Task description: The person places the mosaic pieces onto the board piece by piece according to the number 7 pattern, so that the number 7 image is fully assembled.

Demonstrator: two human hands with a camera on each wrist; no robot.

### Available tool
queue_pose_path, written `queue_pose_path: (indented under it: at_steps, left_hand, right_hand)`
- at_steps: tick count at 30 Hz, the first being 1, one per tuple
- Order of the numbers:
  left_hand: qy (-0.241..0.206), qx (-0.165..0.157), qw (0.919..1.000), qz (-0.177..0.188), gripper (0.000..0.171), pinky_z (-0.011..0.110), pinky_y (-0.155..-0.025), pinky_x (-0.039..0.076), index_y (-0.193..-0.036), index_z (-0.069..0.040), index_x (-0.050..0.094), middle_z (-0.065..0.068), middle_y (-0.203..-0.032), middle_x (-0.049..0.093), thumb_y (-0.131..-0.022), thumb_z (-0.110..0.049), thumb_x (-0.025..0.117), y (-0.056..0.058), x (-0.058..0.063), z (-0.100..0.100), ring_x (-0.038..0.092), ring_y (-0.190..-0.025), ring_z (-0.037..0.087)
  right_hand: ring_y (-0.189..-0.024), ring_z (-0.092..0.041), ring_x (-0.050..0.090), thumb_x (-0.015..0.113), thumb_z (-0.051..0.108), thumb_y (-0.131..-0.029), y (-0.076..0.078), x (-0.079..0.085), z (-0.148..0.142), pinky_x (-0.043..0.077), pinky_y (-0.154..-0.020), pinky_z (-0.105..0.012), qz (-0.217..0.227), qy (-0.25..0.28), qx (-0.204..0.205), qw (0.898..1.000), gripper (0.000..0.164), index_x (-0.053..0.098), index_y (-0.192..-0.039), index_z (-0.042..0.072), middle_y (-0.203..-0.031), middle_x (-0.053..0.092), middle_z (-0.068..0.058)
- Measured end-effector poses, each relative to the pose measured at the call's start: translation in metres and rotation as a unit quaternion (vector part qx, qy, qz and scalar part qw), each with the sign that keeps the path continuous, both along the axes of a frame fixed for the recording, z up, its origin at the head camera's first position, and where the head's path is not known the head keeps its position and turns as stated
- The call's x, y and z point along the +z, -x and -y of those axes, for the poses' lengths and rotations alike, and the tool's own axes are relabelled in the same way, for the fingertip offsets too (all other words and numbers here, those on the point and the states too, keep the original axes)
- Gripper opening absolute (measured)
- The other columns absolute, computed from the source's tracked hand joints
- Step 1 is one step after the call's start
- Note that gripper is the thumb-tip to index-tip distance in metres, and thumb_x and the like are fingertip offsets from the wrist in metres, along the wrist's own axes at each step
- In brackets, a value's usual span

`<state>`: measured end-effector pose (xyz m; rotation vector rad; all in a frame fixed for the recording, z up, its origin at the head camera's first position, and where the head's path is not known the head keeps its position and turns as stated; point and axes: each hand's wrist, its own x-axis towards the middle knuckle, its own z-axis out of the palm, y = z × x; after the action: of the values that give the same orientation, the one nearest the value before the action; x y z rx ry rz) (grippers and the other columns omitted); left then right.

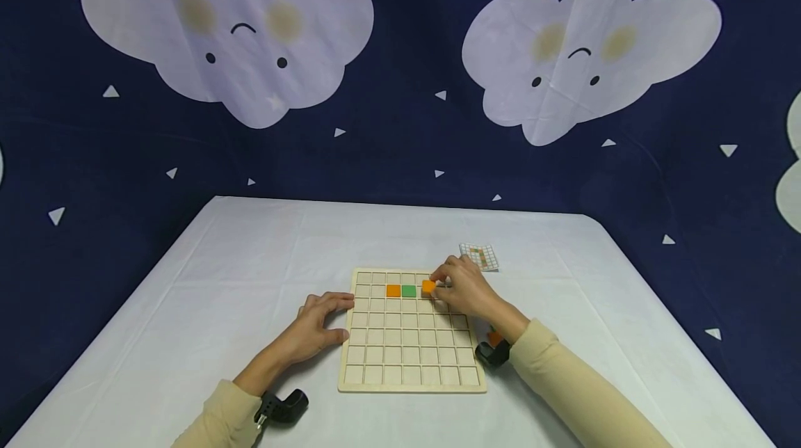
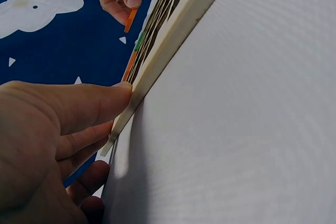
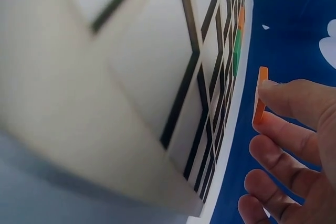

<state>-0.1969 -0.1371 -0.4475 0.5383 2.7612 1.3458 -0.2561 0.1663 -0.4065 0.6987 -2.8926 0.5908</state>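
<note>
A wooden grid board (image 1: 409, 357) lies on the white table. In its second row sit an orange tile (image 1: 393, 290) and a green tile (image 1: 409, 291) side by side. My right hand (image 1: 459, 288) pinches another orange tile (image 1: 428, 286) just above the board, one cell right of the green tile; the right wrist view shows that tile (image 3: 259, 95) held between fingertips, off the board (image 3: 157, 77). My left hand (image 1: 319, 326) rests on the table with fingers straight, touching the board's left edge (image 2: 157, 72).
A small pattern card (image 1: 480, 256) lies beyond the board at its far right. The white table (image 1: 250, 274) stretches wide on all sides. A dark blue cloud backdrop (image 1: 400, 86) hangs behind. Something orange (image 1: 494, 338) peeks out under my right wrist.
</note>
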Motion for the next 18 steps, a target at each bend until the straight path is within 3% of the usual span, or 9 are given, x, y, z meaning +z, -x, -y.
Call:
queue_pose_path:
  at_steps: [11, 18]
  left_hand:
    - [0.005, -0.002, 1.0000, -0.004, 0.047, 0.037, -0.088, 0.023, -0.120, -0.008, 0.062, 0.001, -0.136, 0.054, -0.075, -0.009, 0.074, 0.0006, -0.0008, 0.0003, 0.038, -0.111, 0.019]
    - [0.002, -0.008, 1.0000, -0.006, 0.046, 0.038, -0.089, 0.022, -0.120, -0.008, 0.062, 0.002, -0.136, 0.053, -0.075, -0.010, 0.074, 0.0009, -0.0012, 0.0008, 0.038, -0.110, 0.019]
  right_hand:
    - [-0.082, -0.015, 0.042, 0.074, 0.023, -0.078, 0.0069, -0.0029, 0.0049, 0.033, -0.078, -0.034, 0.023, -0.007, 0.000, 1.000, 0.024, 0.072, -0.099, 0.012, -0.089, 0.059, 0.000]
    - [-0.081, -0.015, 0.042, 0.075, 0.021, -0.077, 0.0066, -0.0055, 0.0049, 0.033, -0.077, -0.034, 0.008, -0.010, 0.013, 1.000, 0.022, 0.072, -0.096, 0.010, -0.089, 0.060, 0.001]
